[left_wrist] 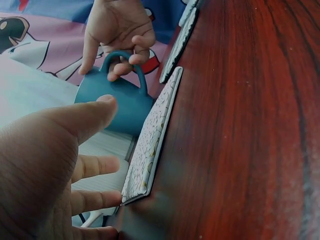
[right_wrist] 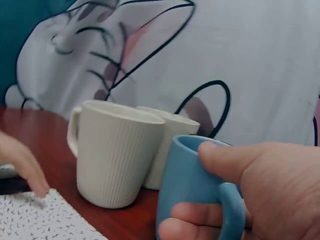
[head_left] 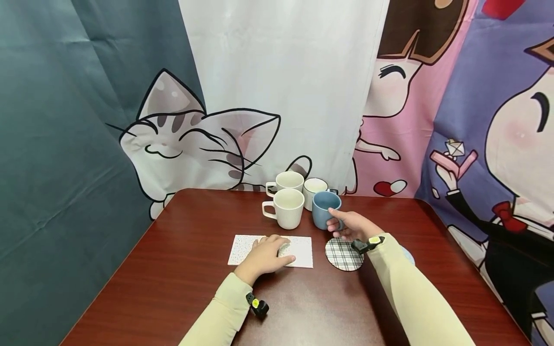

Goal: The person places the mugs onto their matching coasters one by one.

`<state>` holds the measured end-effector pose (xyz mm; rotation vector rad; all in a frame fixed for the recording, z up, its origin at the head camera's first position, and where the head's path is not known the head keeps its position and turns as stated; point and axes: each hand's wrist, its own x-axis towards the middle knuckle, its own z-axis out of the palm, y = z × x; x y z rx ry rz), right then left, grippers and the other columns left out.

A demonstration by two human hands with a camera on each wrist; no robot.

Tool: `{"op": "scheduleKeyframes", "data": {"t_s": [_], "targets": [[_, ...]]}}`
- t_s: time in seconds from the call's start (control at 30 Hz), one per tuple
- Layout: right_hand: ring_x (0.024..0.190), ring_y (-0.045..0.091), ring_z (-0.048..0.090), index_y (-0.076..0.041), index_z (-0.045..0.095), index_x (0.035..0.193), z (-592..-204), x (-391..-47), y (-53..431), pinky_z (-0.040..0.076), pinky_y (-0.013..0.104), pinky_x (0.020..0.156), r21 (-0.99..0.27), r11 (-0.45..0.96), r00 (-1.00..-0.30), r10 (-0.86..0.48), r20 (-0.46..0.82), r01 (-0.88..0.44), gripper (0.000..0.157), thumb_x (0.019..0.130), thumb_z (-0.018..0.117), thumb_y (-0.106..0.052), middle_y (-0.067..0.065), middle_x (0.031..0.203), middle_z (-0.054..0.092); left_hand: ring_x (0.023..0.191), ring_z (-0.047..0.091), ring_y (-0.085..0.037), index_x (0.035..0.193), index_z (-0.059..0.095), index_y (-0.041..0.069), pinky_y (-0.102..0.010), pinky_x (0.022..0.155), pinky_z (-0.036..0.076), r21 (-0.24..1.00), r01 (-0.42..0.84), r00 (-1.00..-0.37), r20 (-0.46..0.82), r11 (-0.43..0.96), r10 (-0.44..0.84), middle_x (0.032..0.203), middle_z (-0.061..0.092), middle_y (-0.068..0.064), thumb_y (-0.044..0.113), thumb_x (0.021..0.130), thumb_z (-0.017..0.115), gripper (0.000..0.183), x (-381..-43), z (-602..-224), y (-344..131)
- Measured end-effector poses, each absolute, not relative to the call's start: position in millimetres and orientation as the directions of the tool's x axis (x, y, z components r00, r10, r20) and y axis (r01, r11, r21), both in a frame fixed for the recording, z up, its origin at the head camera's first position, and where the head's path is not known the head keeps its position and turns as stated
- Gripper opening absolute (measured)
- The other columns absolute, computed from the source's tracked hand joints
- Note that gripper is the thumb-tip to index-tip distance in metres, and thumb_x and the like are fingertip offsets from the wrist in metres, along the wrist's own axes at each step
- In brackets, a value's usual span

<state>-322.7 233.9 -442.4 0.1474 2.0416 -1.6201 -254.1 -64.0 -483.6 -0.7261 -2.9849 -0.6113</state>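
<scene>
My right hand (head_left: 349, 225) grips a blue mug (head_left: 321, 211) by its handle, with the fingers through the handle (right_wrist: 232, 212) and the thumb on the rim. Over the flat, pale square coasters my left hand (head_left: 267, 254) is spread, fingers extended; whether it touches them I cannot tell. The left coaster (head_left: 242, 246) is speckled, the right one (head_left: 304, 251) mostly white. In the left wrist view the speckled coaster (left_wrist: 152, 140) lies beyond the fingertips. A round plaid coaster (head_left: 345, 254) lies below the right hand.
Left of the blue mug stand a ribbed white mug (head_left: 288, 211), another white mug (head_left: 290, 179) behind it, and a dark-rimmed white mug (head_left: 314, 185). A pale blue round piece (head_left: 408, 256) shows partly behind the right sleeve. A printed curtain (head_left: 281, 86) hangs behind the table (head_left: 173, 269).
</scene>
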Motion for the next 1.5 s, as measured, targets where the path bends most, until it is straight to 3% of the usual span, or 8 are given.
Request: {"op": "scheduleKeyframes", "data": {"t_s": [0.17,0.4,0.63,0.77,0.9,1.07,1.2,1.5], "targets": [[0.079,0.020,0.063,-0.005,0.059,0.105,-443,-325,240,0.048,0.032,0.065,-0.874,0.171,-0.782,-0.393,-0.484,0.456,0.045,0.093,0.037,-0.042,0.001,0.087,0.065,0.117,0.042,-0.030,0.127,0.053,0.025,-0.064,0.095,0.022,0.374,0.445,-0.891,0.096,0.813,0.443,0.127,0.049,0.001,0.064,0.078,0.054,0.063,-253,-486,-64],[0.079,0.021,0.066,-0.005,0.061,0.102,-442,-324,240,0.051,0.031,0.065,-0.877,0.098,-0.755,-0.469,-0.458,0.471,0.039,0.084,0.030,-0.022,0.002,0.085,0.067,0.117,0.043,-0.029,0.127,0.054,0.025,-0.064,0.096,0.022,0.373,0.446,-0.891,0.101,0.814,0.442,0.127,0.049,0.002,0.063,0.078,0.055,0.062,-254,-490,-65],[0.069,0.016,0.065,-0.005,0.061,0.095,-443,-322,233,0.052,0.027,0.061,-0.876,0.043,-0.783,-0.428,-0.451,0.481,0.035,0.083,0.032,-0.021,0.000,0.075,0.064,0.116,0.043,-0.030,0.126,0.054,0.024,-0.065,0.095,0.021,0.375,0.455,-0.887,0.113,0.808,0.447,0.126,0.049,0.001,0.062,0.078,0.055,0.061,-254,-488,-66],[0.066,0.017,0.066,0.003,0.056,0.105,-441,-320,230,0.053,0.029,0.063,-0.849,-0.033,-0.784,-0.404,-0.471,0.527,0.036,0.087,0.033,-0.018,0.003,0.074,0.064,0.117,0.043,-0.030,0.126,0.055,0.023,-0.065,0.095,0.022,0.375,0.456,-0.887,0.112,0.807,0.449,0.126,0.049,0.001,0.063,0.079,0.054,0.062,-253,-487,-67],[0.072,0.023,0.067,0.008,0.048,0.117,-439,-320,230,0.053,0.034,0.068,-0.828,-0.087,-0.772,-0.426,-0.472,0.554,0.039,0.090,0.033,-0.016,0.007,0.079,0.064,0.117,0.043,-0.030,0.126,0.055,0.023,-0.064,0.095,0.023,0.376,0.457,-0.886,0.116,0.806,0.448,0.126,0.049,0.001,0.063,0.079,0.053,0.062,-253,-486,-66],[0.089,0.031,0.065,0.006,0.045,0.121,-438,-319,230,0.047,0.042,0.082,-0.814,-0.101,-0.750,-0.465,-0.470,0.572,0.037,0.094,0.035,-0.017,0.008,0.083,0.065,0.116,0.043,-0.031,0.125,0.056,0.023,-0.064,0.095,0.023,0.376,0.458,-0.887,0.125,0.806,0.446,0.125,0.050,0.001,0.059,0.081,0.055,0.058,-252,-483,-66],[0.097,0.033,0.061,0.002,0.047,0.116,-441,-317,227,0.044,0.045,0.086,-0.843,-0.075,-0.768,-0.462,-0.445,0.533,0.033,0.096,0.034,-0.021,0.005,0.085,0.065,0.115,0.044,-0.031,0.125,0.056,0.023,-0.063,0.095,0.023,0.371,0.454,-0.889,0.132,0.810,0.438,0.125,0.051,0.001,0.057,0.082,0.056,0.055,-253,-483,-66],[0.093,0.034,0.063,0.003,0.051,0.103,-452,-314,225,0.049,0.044,0.080,-0.905,-0.114,-0.854,-0.397,-0.338,0.411,0.029,0.097,0.036,-0.022,0.010,0.087,0.065,0.115,0.045,-0.032,0.125,0.056,0.022,-0.063,0.094,0.024,0.371,0.451,-0.891,0.131,0.812,0.435,0.125,0.052,0.000,0.056,0.082,0.055,0.054,-256,-484,-64]]}}
